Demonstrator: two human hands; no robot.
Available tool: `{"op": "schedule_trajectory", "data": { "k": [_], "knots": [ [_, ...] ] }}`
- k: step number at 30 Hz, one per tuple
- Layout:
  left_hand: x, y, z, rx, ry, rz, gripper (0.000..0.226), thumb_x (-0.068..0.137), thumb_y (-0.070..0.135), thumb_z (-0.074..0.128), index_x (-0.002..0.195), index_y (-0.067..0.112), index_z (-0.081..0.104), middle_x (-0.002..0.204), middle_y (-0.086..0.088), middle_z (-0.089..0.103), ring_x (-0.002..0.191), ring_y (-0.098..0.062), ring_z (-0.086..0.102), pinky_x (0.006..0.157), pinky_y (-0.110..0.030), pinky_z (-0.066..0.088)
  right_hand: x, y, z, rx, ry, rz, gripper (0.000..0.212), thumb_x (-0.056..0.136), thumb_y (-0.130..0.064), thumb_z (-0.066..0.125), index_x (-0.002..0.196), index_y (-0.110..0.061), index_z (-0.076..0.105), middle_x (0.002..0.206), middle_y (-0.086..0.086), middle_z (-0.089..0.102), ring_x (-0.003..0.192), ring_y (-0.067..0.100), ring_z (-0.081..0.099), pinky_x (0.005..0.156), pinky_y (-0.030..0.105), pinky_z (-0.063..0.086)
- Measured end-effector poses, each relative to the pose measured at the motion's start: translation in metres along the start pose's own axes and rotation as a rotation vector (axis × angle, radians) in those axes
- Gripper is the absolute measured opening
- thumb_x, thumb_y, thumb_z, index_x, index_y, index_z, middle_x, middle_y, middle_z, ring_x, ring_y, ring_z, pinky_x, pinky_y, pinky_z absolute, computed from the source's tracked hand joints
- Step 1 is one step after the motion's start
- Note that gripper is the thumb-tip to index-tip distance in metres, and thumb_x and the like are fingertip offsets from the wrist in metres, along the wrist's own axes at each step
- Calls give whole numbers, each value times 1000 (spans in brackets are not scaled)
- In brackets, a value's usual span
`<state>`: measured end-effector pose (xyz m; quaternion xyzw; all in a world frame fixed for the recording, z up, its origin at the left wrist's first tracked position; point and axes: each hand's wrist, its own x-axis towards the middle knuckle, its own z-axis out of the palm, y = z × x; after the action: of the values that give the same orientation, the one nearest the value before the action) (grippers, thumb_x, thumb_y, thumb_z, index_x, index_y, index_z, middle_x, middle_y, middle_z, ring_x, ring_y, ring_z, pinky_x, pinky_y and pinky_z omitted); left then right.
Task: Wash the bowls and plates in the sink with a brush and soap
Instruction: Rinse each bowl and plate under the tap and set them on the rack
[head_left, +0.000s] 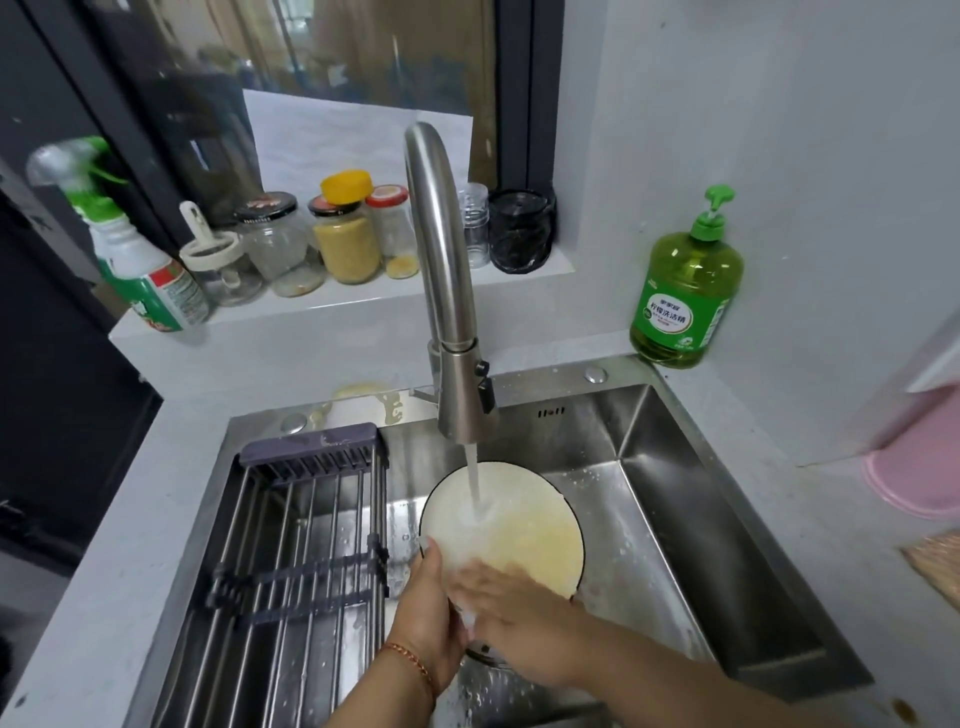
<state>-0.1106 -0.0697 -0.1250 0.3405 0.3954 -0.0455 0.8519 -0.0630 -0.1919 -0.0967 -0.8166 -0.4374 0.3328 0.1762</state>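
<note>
A pale countertop (130, 519) surrounds a steel sink (675, 467), with a dark drying rack (301, 530) across its left part, jars (348, 239) on the far window ledge and a green soap bottle (685, 291) at the far right corner. Under the faucet (441, 260), a white plate (519, 519) is tilted on edge, its face toward the camera, water (475, 483) hitting it. The left hand (431, 618) grips its near-left rim with curled fingers; the right hand (498, 597) lies on its face, fingers straight and together.
</note>
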Motion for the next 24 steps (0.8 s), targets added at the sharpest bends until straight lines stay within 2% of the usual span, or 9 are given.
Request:
{"op": "schedule_trajectory", "data": {
  "k": [4,6,9,11,13,16,18,21,24],
  "knots": [
    [-4,-1,2,46,-83,-7,64,92,63,31,130,17,57,118,-7,70,106,-26,68,77,-44,57,24,-6,-13,-17,20,25,57,98,-24,25,153,-26,10,161,-7,0,146,5,-6,119,38,-7],
    [-6,-2,2,50,-112,-19,63,91,65,31,128,23,58,119,-6,69,108,-27,67,75,-44,58,26,2,-23,-97,51,91,55,102,-33,24,153,-28,5,161,-5,-8,146,8,-12,119,37,-9],
    [-6,-2,2,13,-123,-53,67,90,66,33,128,17,59,116,-16,69,106,-36,66,55,-41,58,21,16,-31,-182,55,263,64,99,-55,19,152,-30,-3,160,-4,-10,147,17,-9,118,39,-7],
    [0,-1,-2,3,-102,-25,67,90,65,36,132,17,54,118,-18,68,105,-39,66,52,-43,58,15,21,-33,-252,53,359,71,95,-62,18,153,-26,-4,161,-1,-3,148,22,-5,119,41,-3],
    [4,2,-6,10,-101,-8,71,84,69,40,134,20,52,121,-16,67,104,-40,66,58,-49,58,10,19,-31,-307,21,395,75,96,-61,18,153,-18,-4,161,7,-6,147,25,-9,119,41,-4],
    [12,9,-8,63,-94,10,77,77,76,41,134,25,51,123,-9,67,104,-37,67,74,-59,56,3,4,-27,-223,-15,334,73,98,-55,19,152,-14,-6,160,8,-12,146,24,-17,120,40,-4],
    [13,12,-8,51,-76,7,77,79,78,38,136,27,50,126,-4,66,105,-32,67,73,-53,57,3,-11,-28,-115,-47,258,65,100,-47,20,153,-18,-4,159,3,-15,145,21,-20,120,41,-5],
    [10,15,-1,22,-71,-7,84,77,79,39,143,27,41,144,3,49,117,-28,60,74,-48,56,9,-29,-36,-48,-88,93,57,101,-27,24,154,-21,2,160,-3,-12,145,17,-18,118,46,-9],
    [5,17,9,11,-128,32,65,90,65,28,138,25,46,146,10,42,133,-21,44,88,-41,47,23,-32,-40,-79,-38,27,59,101,-19,27,153,-23,-1,160,-4,-10,145,12,-17,117,42,-12]
  ]
}}
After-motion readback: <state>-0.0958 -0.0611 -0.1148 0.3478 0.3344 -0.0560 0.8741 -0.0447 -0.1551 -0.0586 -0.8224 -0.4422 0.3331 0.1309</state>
